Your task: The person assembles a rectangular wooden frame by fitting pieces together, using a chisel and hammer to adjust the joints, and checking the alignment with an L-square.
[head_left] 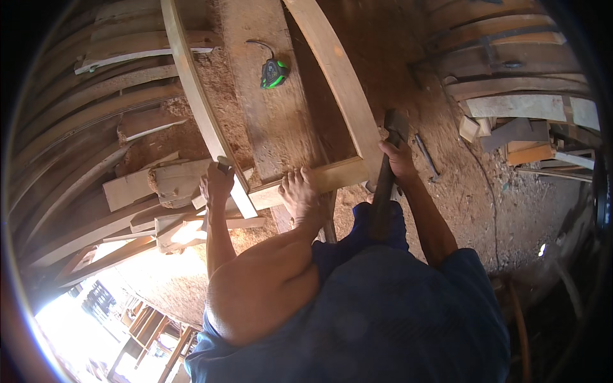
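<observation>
A light wooden frame lies before me: a left rail (pixel 202 102), a right rail (pixel 341 80) and a near crosspiece (pixel 341 173) meeting both. My left hand (pixel 217 183) is closed beside the near end of the left rail. A small dark piece shows at its fingers; its kind is unclear. My right hand (pixel 399 159) is wrapped round a dark long-handled tool (pixel 384 185) with a blocky head, held beside the right corner. My bare foot (pixel 300 195) presses on the crosspiece.
A green and black tape measure (pixel 274 73) rests on a wide plank (pixel 252 115) between the rails. Right of my right hand lies a dark metal rod (pixel 426 156). Stacked boards (pixel 89 121) fill the left; offcuts (pixel 520 137) pile at the right. Sawdust covers the ground.
</observation>
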Tool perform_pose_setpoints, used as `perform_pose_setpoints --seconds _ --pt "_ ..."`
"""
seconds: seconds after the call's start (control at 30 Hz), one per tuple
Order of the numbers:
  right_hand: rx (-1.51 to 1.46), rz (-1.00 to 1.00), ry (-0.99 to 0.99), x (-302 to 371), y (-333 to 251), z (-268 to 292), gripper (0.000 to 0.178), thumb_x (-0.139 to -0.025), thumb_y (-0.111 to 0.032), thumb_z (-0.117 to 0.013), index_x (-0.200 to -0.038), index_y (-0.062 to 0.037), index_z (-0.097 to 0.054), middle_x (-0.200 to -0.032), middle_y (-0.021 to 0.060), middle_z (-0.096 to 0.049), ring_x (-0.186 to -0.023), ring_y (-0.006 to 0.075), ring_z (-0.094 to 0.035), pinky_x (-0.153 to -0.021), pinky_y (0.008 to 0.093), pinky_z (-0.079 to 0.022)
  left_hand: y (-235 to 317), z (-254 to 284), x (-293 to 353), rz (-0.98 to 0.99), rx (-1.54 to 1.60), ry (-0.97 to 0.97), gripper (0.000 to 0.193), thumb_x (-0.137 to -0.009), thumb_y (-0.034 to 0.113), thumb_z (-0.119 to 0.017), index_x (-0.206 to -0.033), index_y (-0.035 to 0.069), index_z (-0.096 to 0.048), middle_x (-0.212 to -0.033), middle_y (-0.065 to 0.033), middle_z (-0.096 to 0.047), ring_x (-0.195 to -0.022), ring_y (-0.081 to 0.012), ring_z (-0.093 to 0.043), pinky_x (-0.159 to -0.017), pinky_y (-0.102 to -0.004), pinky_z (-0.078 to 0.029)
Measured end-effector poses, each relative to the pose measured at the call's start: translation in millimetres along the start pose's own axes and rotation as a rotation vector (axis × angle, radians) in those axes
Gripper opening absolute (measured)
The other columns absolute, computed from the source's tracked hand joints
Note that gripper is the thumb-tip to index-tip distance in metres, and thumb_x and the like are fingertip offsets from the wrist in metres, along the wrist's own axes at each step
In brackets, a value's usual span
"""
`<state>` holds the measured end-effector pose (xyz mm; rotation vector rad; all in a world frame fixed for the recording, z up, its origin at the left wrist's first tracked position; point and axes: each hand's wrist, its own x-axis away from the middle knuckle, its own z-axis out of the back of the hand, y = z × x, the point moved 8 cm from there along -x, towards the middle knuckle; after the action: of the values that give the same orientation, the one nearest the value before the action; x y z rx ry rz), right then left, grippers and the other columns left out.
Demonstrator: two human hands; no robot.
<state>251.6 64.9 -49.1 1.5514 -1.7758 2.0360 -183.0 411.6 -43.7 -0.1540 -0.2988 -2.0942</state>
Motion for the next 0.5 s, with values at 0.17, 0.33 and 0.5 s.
perform_pose_setpoints --seconds 0.17,0.33,0.5 --pt "-0.007 0.185 0.178 1 -1 15 0.031 -0.087 -0.012 -0.068 -0.115 -0.0067 -0.058 -0.092 -0.0009 -0.056 -0.086 0.0096 -0.053 -0.074 0.0301 -0.044 203 94 -38 0.036 0.011 -0.216 0.037 -0.082 0.028 -0.072 -0.114 0.011 -0.066 -0.091 -0.0180 -0.073 -0.087 -0.0341 -0.071 -0.078 -0.0442 -0.056" --pt "-0.137 0.068 0.078 1 -2 12 0.028 -0.086 -0.021 -0.070 -0.107 -0.0068 -0.057 -0.086 0.0004 -0.057 -0.074 0.0116 -0.058 -0.066 0.0313 -0.048 338 95 -50 -0.563 0.009 -0.115 0.055 -0.083 0.014 -0.070 -0.135 0.025 -0.057 -0.134 -0.0191 -0.057 -0.113 -0.0359 -0.063 -0.089 -0.0459 -0.054" --pt "0.072 -0.117 0.054 29 -21 71 0.031 -0.078 -0.018 -0.075 -0.100 -0.0017 -0.060 -0.083 0.0041 -0.063 -0.068 0.0156 -0.063 -0.059 0.0348 -0.050 430 67 -47 -0.976 -0.123 -0.229 0.074 -0.074 0.007 -0.074 -0.141 0.032 -0.052 -0.152 -0.0213 -0.035 -0.116 -0.0383 -0.057 -0.088 -0.0442 -0.057"
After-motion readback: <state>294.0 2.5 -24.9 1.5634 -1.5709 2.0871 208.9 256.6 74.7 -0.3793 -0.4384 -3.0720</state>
